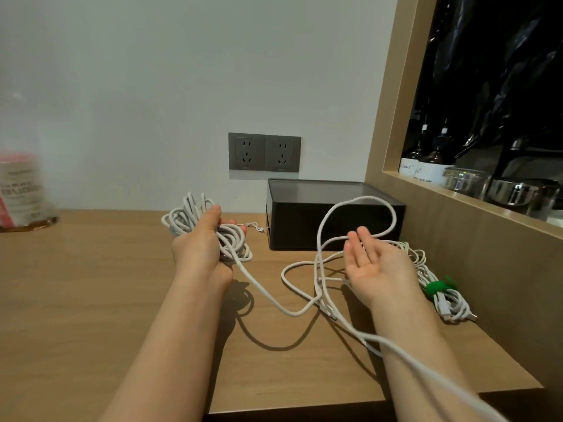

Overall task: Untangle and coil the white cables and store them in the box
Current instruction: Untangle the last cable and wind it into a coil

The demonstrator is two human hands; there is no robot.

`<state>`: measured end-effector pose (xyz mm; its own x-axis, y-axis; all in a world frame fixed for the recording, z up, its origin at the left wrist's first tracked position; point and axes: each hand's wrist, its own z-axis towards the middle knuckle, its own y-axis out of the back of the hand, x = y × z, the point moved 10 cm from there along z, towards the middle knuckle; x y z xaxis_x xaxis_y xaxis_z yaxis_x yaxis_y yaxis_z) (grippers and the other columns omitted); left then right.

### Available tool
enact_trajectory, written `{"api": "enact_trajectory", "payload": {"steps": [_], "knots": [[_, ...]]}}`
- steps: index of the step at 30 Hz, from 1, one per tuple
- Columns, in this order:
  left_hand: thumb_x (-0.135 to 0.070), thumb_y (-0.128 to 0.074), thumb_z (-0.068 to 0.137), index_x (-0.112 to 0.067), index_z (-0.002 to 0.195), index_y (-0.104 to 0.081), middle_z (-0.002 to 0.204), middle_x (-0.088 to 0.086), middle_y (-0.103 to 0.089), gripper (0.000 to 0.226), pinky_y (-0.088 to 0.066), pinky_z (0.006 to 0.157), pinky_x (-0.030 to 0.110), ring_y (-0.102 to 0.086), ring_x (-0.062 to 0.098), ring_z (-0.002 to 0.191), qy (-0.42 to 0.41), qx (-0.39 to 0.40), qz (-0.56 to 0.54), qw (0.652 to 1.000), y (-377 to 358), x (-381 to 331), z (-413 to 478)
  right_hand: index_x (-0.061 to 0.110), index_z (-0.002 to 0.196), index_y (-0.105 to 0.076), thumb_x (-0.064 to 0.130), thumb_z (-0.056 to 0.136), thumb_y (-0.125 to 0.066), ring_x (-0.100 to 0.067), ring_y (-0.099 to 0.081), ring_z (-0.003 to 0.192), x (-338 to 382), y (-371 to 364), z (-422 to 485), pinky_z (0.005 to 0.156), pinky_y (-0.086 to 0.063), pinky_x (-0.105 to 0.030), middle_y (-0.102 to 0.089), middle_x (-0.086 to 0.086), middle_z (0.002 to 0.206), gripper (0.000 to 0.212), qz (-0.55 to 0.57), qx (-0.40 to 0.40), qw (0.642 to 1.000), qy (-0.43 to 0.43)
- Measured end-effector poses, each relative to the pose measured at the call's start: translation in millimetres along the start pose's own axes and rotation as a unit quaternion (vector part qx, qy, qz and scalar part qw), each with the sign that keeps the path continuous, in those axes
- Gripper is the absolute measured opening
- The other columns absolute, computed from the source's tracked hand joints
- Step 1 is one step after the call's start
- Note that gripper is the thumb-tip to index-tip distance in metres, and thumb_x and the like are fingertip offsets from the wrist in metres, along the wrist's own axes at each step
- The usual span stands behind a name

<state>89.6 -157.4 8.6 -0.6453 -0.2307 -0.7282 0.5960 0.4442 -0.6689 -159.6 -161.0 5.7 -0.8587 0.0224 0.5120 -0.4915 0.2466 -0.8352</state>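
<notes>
My left hand (201,245) is closed around a coil of white cable (195,214), held above the wooden desk (91,284). From the coil a loose length of the white cable (268,300) sags to the desk, loops about, and rises in an arc over my right hand (371,263). That hand is palm up with fingers spread, and the cable passes behind its fingertips without being gripped. A second white cable bundle (441,296), tied with a green strap (435,287), lies at the right by the wall. The black box (304,220) stands closed at the back of the desk.
Two grey wall sockets (264,152) sit above the box. A blurred pink and white container (24,190) stands at the far left. A wooden shelf frame (396,117) on the right holds bottles and glass jars. The desk's front edge runs near the bottom right.
</notes>
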Motion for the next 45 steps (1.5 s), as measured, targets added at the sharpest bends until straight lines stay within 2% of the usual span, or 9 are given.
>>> {"api": "enact_trajectory", "payload": {"steps": [3,8,15,19,24,26,32,39,45], "knots": [[-0.019,-0.063,0.089,-0.006,0.082,-0.055,0.067,0.008,-0.057,0.018,-0.053,0.044,0.024,-0.063,0.017,0.045,0.004,0.001,0.008,1.0,-1.1,2.3,-3.5,0.012,0.123,-0.044,0.006,0.092,-0.056,-0.017,-0.062,0.085,17.9,-1.5,-0.3,0.065,-0.05,-0.027,-0.061,-0.008,0.1,0.033,-0.332,-0.034,0.932,0.141],[-0.021,-0.063,0.089,-0.005,0.081,-0.055,0.069,0.008,-0.058,0.02,-0.053,0.045,0.024,-0.063,0.017,0.046,0.012,-0.009,0.006,1.0,2.5,2.0,-3.2,0.015,0.083,-0.053,0.038,0.085,-0.064,-0.023,-0.061,0.072,-0.3,-32.1,-15.4,0.065,-0.05,-0.035,-0.06,-0.004,0.076,0.025,-0.783,0.114,0.59,0.159],[-0.022,-0.064,0.089,-0.005,0.082,-0.055,0.071,0.008,-0.059,0.02,-0.054,0.045,0.024,-0.063,0.019,0.058,0.022,-0.011,0.011,1.0,4.2,4.4,-3.9,0.029,0.09,-0.066,0.046,0.081,-0.066,-0.003,-0.053,0.076,-39.6,-37.6,-30.8,0.065,-0.041,-0.021,-0.055,0.015,0.079,0.02,-0.807,0.274,0.518,0.073],[-0.022,-0.063,0.09,-0.005,0.081,-0.054,0.07,0.008,-0.058,0.02,-0.054,0.045,0.024,-0.063,0.02,0.059,0.029,-0.011,0.011,0.999,4.3,5.6,-2.6,0.024,0.082,-0.065,0.03,0.089,-0.061,-0.005,-0.061,0.063,-38.4,-45.3,-27.5,0.055,-0.045,-0.017,-0.062,0.007,0.073,0.01,-0.762,0.258,0.582,0.12],[-0.023,-0.064,0.089,-0.005,0.082,-0.054,0.073,0.008,-0.058,0.021,-0.054,0.044,0.024,-0.062,0.02,0.062,0.038,-0.012,0.009,0.999,4.9,6.6,-2.3,0.009,0.073,-0.052,0.027,0.098,-0.046,-0.01,-0.042,0.039,-30.2,-36.7,-16.0,0.037,-0.035,-0.017,-0.043,-0.001,0.051,0.032,-0.36,0.199,0.911,-0.03],[-0.023,-0.064,0.089,-0.005,0.082,-0.055,0.072,0.008,-0.058,0.022,-0.054,0.044,0.024,-0.062,0.019,0.06,0.039,-0.013,0.009,0.999,5.1,6.9,-3.3,0.01,0.071,-0.051,0.03,0.098,-0.043,-0.005,-0.038,0.031,-33.1,-33.8,-17.6,0.029,-0.027,-0.01,-0.042,0.002,0.046,0.035,-0.083,0.162,0.974,-0.133],[-0.024,-0.064,0.089,-0.006,0.083,-0.056,0.075,0.008,-0.059,0.021,-0.055,0.046,0.024,-0.062,0.018,0.058,0.045,-0.011,0.022,0.999,2.1,9.7,-7.6,-0.015,0.095,-0.06,0.016,0.097,-0.037,-0.024,-0.064,0.043,-7.5,-34.7,-9.9,0.038,-0.05,-0.022,-0.066,-0.026,0.072,0.039,0.456,0.146,0.871,-0.109],[-0.024,-0.064,0.089,-0.005,0.085,-0.056,0.076,0.009,-0.06,0.021,-0.057,0.048,0.025,-0.064,0.019,0.063,0.047,-0.014,0.024,0.999,1.8,11.2,-8.7,0.018,0.111,-0.066,-0.014,0.046,-0.072,-0.02,-0.067,0.073,14.5,-49.9,-18.6,0.054,-0.052,-0.022,-0.071,-0.002,0.105,0.072,0.267,0.211,0.94,0.0],[-0.025,-0.066,0.088,-0.005,0.095,-0.057,0.079,0.009,-0.062,0.023,-0.059,0.054,0.028,-0.065,0.019,0.063,0.049,-0.013,0.034,0.998,2.5,13.1,-7.3,0.03,0.133,-0.046,0.065,0.071,-0.055,-0.024,-0.063,0.096,14.3,-54.8,-26.2,0.069,-0.05,-0.026,-0.056,-0.008,0.127,0.072,0.154,0.215,0.964,0.029]]}}
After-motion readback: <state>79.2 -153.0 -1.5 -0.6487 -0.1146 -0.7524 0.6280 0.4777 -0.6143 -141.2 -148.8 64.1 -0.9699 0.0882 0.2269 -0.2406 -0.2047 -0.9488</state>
